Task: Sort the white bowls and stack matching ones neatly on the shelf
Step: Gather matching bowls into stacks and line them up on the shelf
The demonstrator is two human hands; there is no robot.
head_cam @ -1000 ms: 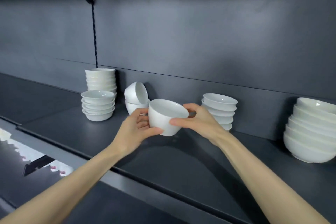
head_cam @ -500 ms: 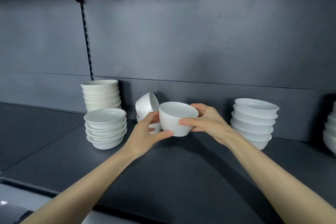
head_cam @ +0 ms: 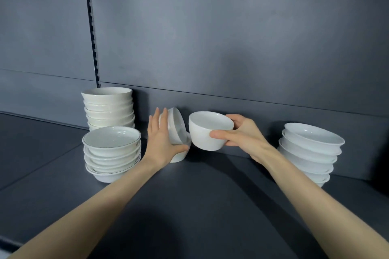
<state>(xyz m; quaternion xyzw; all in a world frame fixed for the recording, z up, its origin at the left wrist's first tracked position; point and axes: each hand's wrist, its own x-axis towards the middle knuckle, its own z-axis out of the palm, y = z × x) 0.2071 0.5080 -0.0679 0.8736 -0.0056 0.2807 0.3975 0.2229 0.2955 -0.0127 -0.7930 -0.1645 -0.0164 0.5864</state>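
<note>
White glazed porcelain fills the right hand [head_cam: 242, 134]. Its thumb is pressed on the near wall of the held bowl [head_cam: 207, 132] and its fingers are curled round the far side up to the rim, clamping the bowl between them. The held bowl is small, deep and round-sided, plain and glossy, with a narrow foot. It hangs clear above the shelf [head_cam: 200, 206] near the back panel [head_cam: 231, 48]. Its mouth faces up, and its axis leans a little to the left and towards the camera.

The left hand [head_cam: 161, 143] has straight fingers held close together, pointing up and laid flat against the outer wall of the tilted bowl [head_cam: 175, 125]. Its thumb is stretched wide to the right underneath. The tilted bowl is the same deep kind and lies on its side, with its rim standing almost upright and its mouth turned right towards the held bowl. It rests in a lower bowl [head_cam: 182, 154] that sits on the shelf, mostly hidden by the hand. The two deep bowls are just beside each other, but I cannot tell whether they touch.

On the left a front stack [head_cam: 111, 149] of shallow wide-rimmed bowls stands before a taller back stack [head_cam: 108, 109] of creamier bowls. A slotted upright [head_cam: 92, 27] rises behind these. Well to the right is a right stack [head_cam: 309, 149] of shallow bowls that leans slightly.
</note>
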